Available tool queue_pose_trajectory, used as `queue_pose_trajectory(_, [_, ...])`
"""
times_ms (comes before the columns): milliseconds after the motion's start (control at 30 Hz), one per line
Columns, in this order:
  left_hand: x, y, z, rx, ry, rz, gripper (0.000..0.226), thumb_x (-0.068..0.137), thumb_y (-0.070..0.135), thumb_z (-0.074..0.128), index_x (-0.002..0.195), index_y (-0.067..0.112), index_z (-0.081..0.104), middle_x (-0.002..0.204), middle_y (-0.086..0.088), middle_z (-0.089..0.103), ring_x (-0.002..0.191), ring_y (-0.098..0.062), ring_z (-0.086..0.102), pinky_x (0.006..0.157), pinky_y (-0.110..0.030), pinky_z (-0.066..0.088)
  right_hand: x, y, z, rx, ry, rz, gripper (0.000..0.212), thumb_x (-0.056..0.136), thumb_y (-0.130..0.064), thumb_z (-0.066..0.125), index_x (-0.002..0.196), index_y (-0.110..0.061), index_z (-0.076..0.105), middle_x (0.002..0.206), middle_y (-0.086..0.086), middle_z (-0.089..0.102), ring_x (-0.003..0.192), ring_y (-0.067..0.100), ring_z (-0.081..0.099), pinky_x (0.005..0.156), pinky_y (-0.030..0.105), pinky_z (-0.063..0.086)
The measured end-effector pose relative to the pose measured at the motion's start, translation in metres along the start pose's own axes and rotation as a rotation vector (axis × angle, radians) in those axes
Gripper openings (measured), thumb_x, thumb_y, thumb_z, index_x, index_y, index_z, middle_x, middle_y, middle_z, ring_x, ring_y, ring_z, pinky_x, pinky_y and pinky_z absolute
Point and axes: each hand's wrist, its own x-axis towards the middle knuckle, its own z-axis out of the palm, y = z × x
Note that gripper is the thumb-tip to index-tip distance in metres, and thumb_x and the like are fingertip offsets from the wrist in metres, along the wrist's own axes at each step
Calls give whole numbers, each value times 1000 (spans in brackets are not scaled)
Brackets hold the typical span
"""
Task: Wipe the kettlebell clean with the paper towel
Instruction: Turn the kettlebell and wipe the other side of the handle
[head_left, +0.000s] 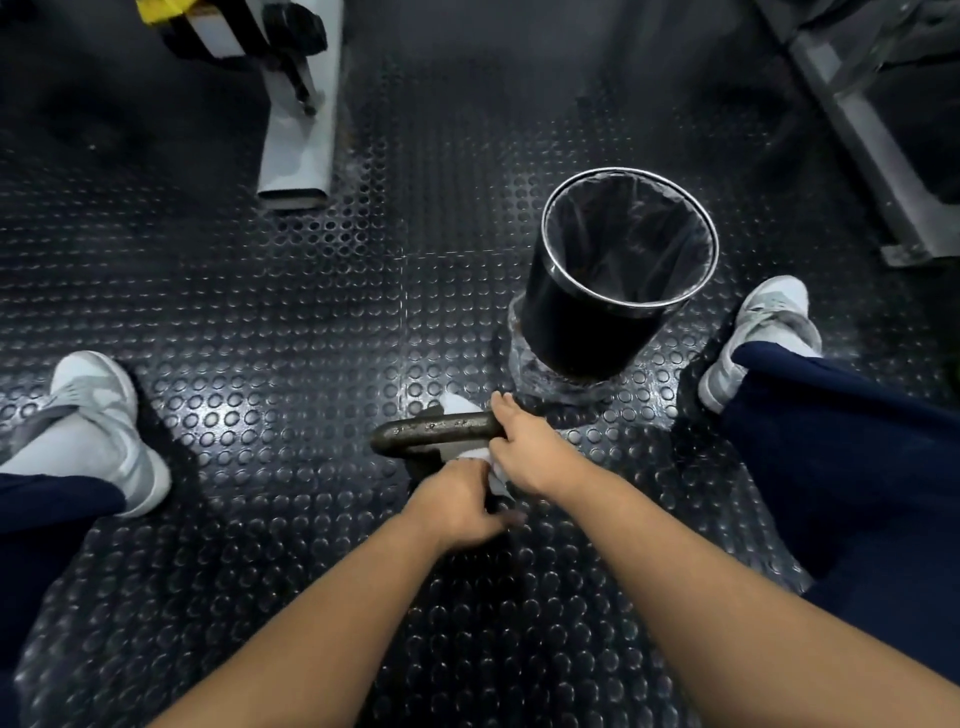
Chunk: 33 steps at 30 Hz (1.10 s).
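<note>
The kettlebell (434, 430) stands on the studded floor between my feet; only its dark worn handle and a bit of its body show. My right hand (524, 447) is closed round the right end of the handle. A white paper towel (480, 457) passes under the handle, with one corner sticking out beyond it. My left hand (454, 506) grips the near part of the towel, pressed against the kettlebell's body just below the handle. Both hands hide most of the body.
A black waste bin (623, 270) with a dark liner stands just beyond the kettlebell to the right. My two grey shoes (104, 415) (758, 332) flank the spot. A grey machine foot (298, 150) lies at the back left, a metal frame (878, 156) at the back right.
</note>
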Motion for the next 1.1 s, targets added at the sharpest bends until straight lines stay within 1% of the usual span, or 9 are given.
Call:
queue_pose_trajectory(100, [19,4,-13,445,-70,-36,66,86,61,71,135,20,54,128,0,67,120,-25,65,99,-40,54,-1,4,1,-18,10,-12,66,108,-16,43,167,-17,13,174,4,5,160,21,13,126,30,10])
queue_pose_trajectory(167, [22,9,-19,495,-96,-34,65,88,64,66,132,18,56,123,-2,68,120,-27,64,98,-39,53,-3,7,0,-14,8,-32,65,110,-17,44,167,-18,12,174,3,6,160,20,12,125,29,8])
queue_pose_trajectory(267, [12,2,-19,30,-143,-38,39,87,60,72,109,32,55,103,10,63,106,-17,66,86,-32,49,-4,14,-5,-34,9,-74,64,110,-18,46,166,-18,16,173,1,14,159,15,13,122,22,8])
queue_pose_trajectory(400, [-12,-2,3,-459,-49,-36,57,80,65,77,121,38,47,119,15,64,110,-6,65,97,-36,55,-3,20,-5,-27,35,-105,63,108,-22,53,165,-21,25,170,-2,25,156,10,21,123,20,11])
queue_pose_trajectory(533, [-6,4,7,-43,37,3,45,89,55,73,118,30,50,109,13,59,109,-16,64,92,-39,55,-3,21,-7,-36,41,-122,62,108,-23,54,164,-22,28,169,-2,29,155,10,25,123,20,15])
queue_pose_trajectory(700, [26,4,-21,505,-127,-32,64,93,67,56,134,17,57,128,-6,69,121,-29,64,102,-42,52,-3,21,-8,-78,52,-139,61,109,-24,53,164,-23,27,168,-1,30,154,13,29,114,13,14])
queue_pose_trajectory(767, [27,7,-22,422,-135,-49,63,93,66,57,130,15,58,126,-7,69,119,-28,64,102,-41,51,-3,20,-10,-82,39,-137,61,108,-23,54,164,-24,28,168,-2,32,153,14,33,115,14,18])
queue_pose_trajectory(933, [-8,-9,-7,-176,-48,55,55,88,64,70,123,29,46,115,10,62,104,-10,62,89,-33,52,-4,18,-15,-101,23,-145,60,108,-24,54,163,-25,30,165,-4,37,147,15,43,110,13,25])
queue_pose_trajectory(1100, [7,-13,8,115,-20,43,58,88,61,70,126,23,49,123,0,62,116,-21,60,100,-44,53,-6,15,-15,-94,29,-121,60,108,-26,54,163,-26,31,150,9,57,137,24,53,111,27,37])
